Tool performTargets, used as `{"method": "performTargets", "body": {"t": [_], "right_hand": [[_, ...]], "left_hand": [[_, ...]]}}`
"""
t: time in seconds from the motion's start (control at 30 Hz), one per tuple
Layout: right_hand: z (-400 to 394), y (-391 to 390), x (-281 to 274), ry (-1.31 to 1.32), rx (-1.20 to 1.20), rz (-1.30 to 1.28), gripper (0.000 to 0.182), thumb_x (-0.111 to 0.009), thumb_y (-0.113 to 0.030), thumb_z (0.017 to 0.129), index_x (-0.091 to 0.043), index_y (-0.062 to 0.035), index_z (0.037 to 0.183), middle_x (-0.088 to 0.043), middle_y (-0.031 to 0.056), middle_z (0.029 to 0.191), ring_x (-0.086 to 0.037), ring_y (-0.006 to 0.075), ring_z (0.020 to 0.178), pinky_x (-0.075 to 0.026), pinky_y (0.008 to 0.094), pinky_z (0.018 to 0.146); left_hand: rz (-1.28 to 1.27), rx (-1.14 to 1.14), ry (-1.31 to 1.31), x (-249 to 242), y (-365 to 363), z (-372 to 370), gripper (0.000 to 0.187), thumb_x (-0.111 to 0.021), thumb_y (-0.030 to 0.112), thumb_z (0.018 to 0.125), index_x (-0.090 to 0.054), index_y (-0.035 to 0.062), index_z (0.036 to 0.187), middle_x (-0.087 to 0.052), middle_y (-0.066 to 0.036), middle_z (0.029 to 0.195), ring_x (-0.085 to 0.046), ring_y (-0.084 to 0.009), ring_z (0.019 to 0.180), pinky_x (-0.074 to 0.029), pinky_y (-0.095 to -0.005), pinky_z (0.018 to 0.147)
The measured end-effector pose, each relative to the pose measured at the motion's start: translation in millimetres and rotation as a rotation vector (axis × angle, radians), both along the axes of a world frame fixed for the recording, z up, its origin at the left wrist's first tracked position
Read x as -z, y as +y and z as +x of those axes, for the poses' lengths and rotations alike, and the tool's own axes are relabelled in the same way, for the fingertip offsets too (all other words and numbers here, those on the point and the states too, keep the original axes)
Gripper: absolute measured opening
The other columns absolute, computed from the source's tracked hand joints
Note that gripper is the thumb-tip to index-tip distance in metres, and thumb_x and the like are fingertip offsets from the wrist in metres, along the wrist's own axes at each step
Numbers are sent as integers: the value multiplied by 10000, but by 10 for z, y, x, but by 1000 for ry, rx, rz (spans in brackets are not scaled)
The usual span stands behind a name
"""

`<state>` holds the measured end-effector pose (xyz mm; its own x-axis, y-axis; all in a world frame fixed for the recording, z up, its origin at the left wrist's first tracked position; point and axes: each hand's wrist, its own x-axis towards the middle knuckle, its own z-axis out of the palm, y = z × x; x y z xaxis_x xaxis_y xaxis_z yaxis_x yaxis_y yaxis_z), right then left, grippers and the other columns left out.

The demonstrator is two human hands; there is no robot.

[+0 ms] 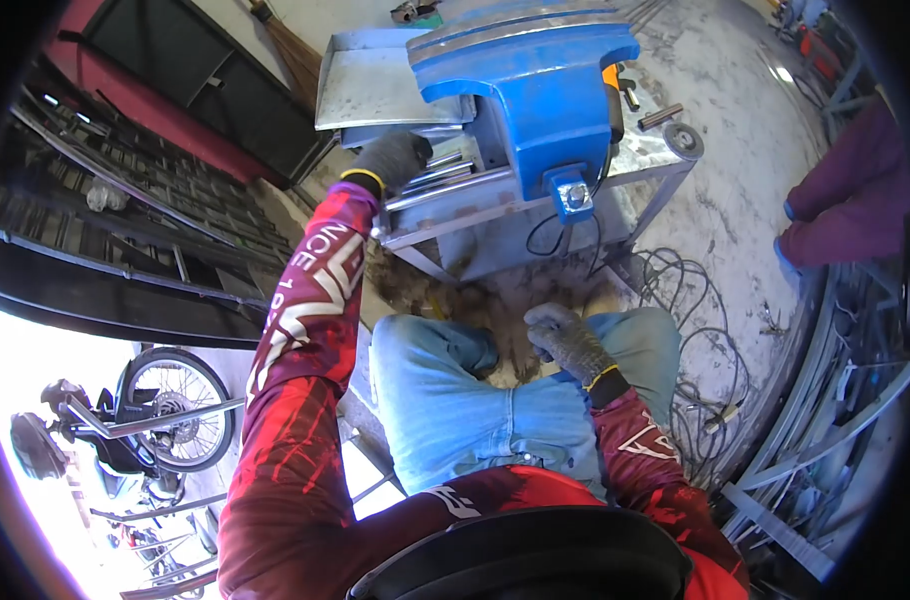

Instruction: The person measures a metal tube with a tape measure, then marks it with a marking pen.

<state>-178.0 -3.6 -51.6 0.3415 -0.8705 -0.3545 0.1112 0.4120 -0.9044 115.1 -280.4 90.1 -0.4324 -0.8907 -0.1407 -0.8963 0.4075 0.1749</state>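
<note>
My left hand [393, 163], in a grey glove with a dark fingertip area, is over the left end of the workbench. Its fingers are curled beside several short metal tubes [443, 178]; whatever lies under them is hidden. A big blue vise [550, 110] is mounted on the bench [455, 207], to the right of that hand. Over my lap, near the right knee, is my right hand [567, 338], also gloved. Its fingers are bent inward, and nothing shows in them.
Behind the left hand sits a metal tray [365, 85]. A grinding disc [683, 140] and a short pipe [661, 117] lie right of the vise. Cables [710, 340] coil on the floor. Another person's legs [845, 200] are at right; a motorcycle [170, 410] stands at left.
</note>
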Motion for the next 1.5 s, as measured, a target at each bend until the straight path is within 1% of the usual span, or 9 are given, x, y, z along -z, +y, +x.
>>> {"method": "performTargets", "body": {"t": [0.33,0.37,0.6,0.67,0.77,0.93,1.0,1.17,1.5], "right_hand": [[8,31,182,232,-13,-248,260,-664,-190,869,-649,-11,1057,-656,149,1043,-635,307,981,-503,388,857],[-2,44,170,179,10,-303,209,-663,-177,920,-635,-68,1096,-603,16,856,-565,95,659,-475,270,563],[64,19,295,239,-28,-409,215,-673,-189,908,-637,-70,1083,-610,31,865,-572,106,647,-474,282,556],[62,-11,186,325,-74,-229,237,-637,-220,880,-651,-36,1029,-637,157,1042,-618,338,975,-504,425,842],[60,-102,755,548,-88,-849,217,-628,-235,891,-640,-38,980,-635,152,1067,-616,330,982,-503,439,829],[18,-93,418,231,-47,-405,255,-665,-199,838,-656,-70,1058,-637,153,1110,-609,342,1011,-510,433,860],[90,-113,292,294,358,-551,390,-699,-214,801,-623,-88,1161,-631,167,1145,-598,357,1063,-508,429,897],[198,171,-126,689,20,-1205,576,-721,-233,794,-527,-71,1311,-630,201,1126,-603,405,1048,-491,453,915],[168,425,-417,260,236,-515,278,-602,-168,955,-594,-13,1186,-639,38,889,-587,121,731,-480,299,649]], "left_hand": [[45,-47,-4,433,-116,-1,358,-716,340,737,-752,135,1029,-706,-194,1059,-657,-388,1025,-499,-449,938],[41,-28,-5,439,-127,-37,358,-716,340,737,-752,135,1029,-706,-194,1059,-657,-388,1025,-499,-449,938],[34,-118,-206,456,-58,-104,344,-653,323,793,-682,162,1096,-666,-185,1185,-599,-399,1160,-467,-475,988],[-153,-152,-203,272,229,-247,298,-670,252,805,-641,125,1073,-676,-217,1072,-621,-423,1087,-490,-473,914],[-305,-129,242,313,77,140,257,-612,238,882,-619,77,1083,-665,-249,1078,-630,-434,1027,-487,-501,882],[-215,-163,538,-305,1308,12,239,-659,213,858,-640,2,969,-668,-177,852,-663,-297,800,-513,-396,738],[-110,-187,539,-129,2009,-201,281,-731,241,825,-670,7,969,-682,-181,891,-681,-233,815,-523,-350,735],[146,-175,516,538,3003,-868,340,-696,342,821,-708,34,966,-673,-219,831,-673,-367,779,-512,-446,703],[-346,-224,944,-259,3210,-109,282,-633,261,935,-656,12,1065,-677,-127,907,-653,-244,844,-526,-361,754]]}}
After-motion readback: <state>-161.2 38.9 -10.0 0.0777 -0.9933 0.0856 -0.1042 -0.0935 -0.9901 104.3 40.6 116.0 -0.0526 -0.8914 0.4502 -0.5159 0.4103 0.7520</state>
